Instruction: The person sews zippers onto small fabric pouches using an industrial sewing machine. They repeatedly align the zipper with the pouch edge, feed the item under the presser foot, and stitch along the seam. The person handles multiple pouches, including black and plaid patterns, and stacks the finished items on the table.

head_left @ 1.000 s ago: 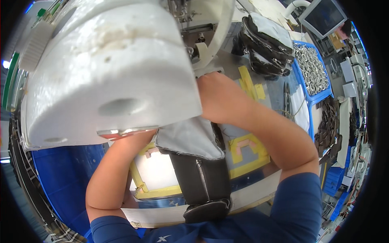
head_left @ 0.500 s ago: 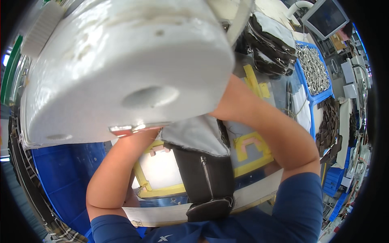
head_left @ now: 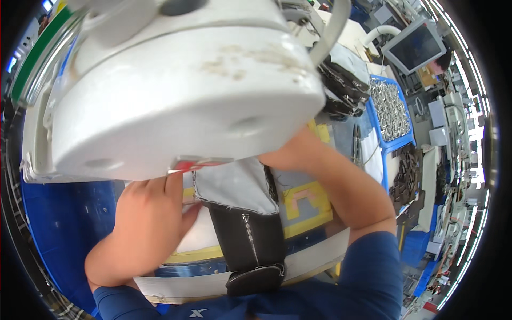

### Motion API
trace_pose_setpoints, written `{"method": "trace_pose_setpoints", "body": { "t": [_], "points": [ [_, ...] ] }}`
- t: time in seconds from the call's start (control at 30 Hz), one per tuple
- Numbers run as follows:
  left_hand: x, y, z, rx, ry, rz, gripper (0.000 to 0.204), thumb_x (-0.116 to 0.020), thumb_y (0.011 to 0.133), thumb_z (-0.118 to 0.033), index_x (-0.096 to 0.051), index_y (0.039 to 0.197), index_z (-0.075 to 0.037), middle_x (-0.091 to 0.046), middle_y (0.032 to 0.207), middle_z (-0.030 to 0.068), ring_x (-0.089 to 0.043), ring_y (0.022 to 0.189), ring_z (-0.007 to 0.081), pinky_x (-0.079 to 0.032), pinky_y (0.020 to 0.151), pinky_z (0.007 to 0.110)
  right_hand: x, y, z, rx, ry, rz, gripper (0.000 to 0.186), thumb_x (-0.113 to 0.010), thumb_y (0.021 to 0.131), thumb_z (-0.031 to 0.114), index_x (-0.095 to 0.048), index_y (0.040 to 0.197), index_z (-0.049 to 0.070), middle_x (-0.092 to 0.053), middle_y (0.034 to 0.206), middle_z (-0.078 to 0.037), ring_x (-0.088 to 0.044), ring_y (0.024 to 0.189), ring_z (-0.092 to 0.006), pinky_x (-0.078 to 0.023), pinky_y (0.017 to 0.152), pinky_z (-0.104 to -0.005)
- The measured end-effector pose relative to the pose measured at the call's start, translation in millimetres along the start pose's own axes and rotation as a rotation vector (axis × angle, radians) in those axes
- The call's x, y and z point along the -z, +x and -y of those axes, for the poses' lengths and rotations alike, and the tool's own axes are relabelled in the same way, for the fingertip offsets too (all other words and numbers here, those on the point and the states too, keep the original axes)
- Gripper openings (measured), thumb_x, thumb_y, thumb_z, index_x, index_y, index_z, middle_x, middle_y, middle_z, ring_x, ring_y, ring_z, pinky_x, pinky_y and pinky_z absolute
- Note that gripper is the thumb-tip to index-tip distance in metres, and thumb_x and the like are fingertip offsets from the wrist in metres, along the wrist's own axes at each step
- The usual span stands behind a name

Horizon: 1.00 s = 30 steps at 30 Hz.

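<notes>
A black bag piece (head_left: 248, 240) with a silver zipper (head_left: 249, 237) lies toward me, its lower end against my body. Its pale grey lining (head_left: 234, 184) with a frayed edge runs up under the white sewing machine head (head_left: 186, 117), which hides the sewing spot. My left hand (head_left: 154, 218) is left of the lining, thumb close to the bag's edge. The machine covers its fingertips and the hand is slightly blurred, so its grip is unclear. My right hand (head_left: 285, 152) reaches behind the machine head at the lining's right side; its fingers are hidden.
Yellow tape (head_left: 309, 210) frames patches of the table. At the right are tweezers (head_left: 356, 144), a blue tray of metal rings (head_left: 389, 109) and dark small pieces (head_left: 405, 173). More black zippered pieces (head_left: 344, 88) are stacked at the back. A blue bin (head_left: 69, 229) stands left.
My left hand has come out from behind the machine head, toward me and to the left. My right hand stays behind it. The whole view has shifted slightly.
</notes>
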<state>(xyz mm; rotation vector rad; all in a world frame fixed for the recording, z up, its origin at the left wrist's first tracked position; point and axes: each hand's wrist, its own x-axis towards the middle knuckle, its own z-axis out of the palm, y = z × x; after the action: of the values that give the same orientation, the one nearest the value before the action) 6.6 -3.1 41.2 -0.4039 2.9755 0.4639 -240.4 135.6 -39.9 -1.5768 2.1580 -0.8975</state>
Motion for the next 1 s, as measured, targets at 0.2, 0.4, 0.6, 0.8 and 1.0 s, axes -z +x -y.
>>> {"method": "trace_pose_setpoints", "body": {
  "t": [0.2, 0.4, 0.6, 0.8, 1.0],
  "points": [
    [-20.3, 6.0, -0.1, -0.500, -0.281, -0.236, 0.052, -0.089, 0.082, -0.040, -0.066, 0.101, 0.003, -0.070, 0.118, 0.0240, -0.071, 0.101, 0.0391, -0.058, 0.090, 0.042, 0.9, 6.6, 12.0, -0.055, -0.101, 0.088, 0.025, -0.069, 0.088, 0.024, -0.080, 0.088, 0.001, -0.076, 0.088, -0.022, -0.072, 0.092, -0.0459, -0.058, 0.087, -0.0516],
    [-42.6, 17.2, 3.6, -0.438, -0.318, -0.126, 0.040, -0.085, 0.086, -0.034, -0.065, 0.096, -0.001, -0.071, 0.115, 0.0187, -0.071, 0.099, 0.0372, -0.059, 0.088, 0.042, 2.0, 3.8, 17.0, 0.126, -0.147, 0.021, 0.028, -0.071, 0.090, 0.017, -0.076, 0.115, 0.006, -0.076, 0.113, -0.017, -0.071, 0.107, -0.0369, -0.056, 0.094, -0.0471],
    [-48.5, 12.3, 1.6, -0.482, -0.219, -0.117, 0.032, -0.082, 0.085, -0.029, -0.070, 0.101, -0.004, -0.066, 0.104, 0.0105, -0.067, 0.093, 0.0295, -0.059, 0.084, 0.039, -6.9, -0.7, -8.2, 0.210, -0.283, 0.106, 0.020, -0.065, 0.098, 0.019, -0.074, 0.113, 0.009, -0.075, 0.115, -0.010, -0.070, 0.103, -0.0306, -0.054, 0.093, -0.0461],
    [-46.0, 3.5, 0.6, -0.474, 0.040, 0.004, 0.028, -0.075, 0.077, -0.017, -0.075, 0.101, -0.002, -0.066, 0.104, 0.0124, -0.068, 0.097, 0.0288, -0.060, 0.085, 0.038, -32.0, -7.0, -31.2, 0.189, -0.173, 0.009, 0.015, -0.063, 0.097, 0.012, -0.074, 0.105, 0.007, -0.075, 0.101, -0.016, -0.070, 0.095, -0.0332, -0.054, 0.086, -0.0460],
    [-46.0, -2.2, -0.4, -0.459, 0.058, -0.023, 0.027, -0.073, 0.071, -0.015, -0.075, 0.094, -0.001, -0.066, 0.097, 0.0144, -0.069, 0.097, 0.0304, -0.060, 0.085, 0.038, -28.1, 8.2, 0.8, 0.227, -0.426, 0.133, 0.014, -0.067, 0.092, 0.008, -0.074, 0.104, 0.003, -0.073, 0.099, -0.018, -0.068, 0.092, -0.0389, -0.053, 0.084, -0.0491]
  ]
}}
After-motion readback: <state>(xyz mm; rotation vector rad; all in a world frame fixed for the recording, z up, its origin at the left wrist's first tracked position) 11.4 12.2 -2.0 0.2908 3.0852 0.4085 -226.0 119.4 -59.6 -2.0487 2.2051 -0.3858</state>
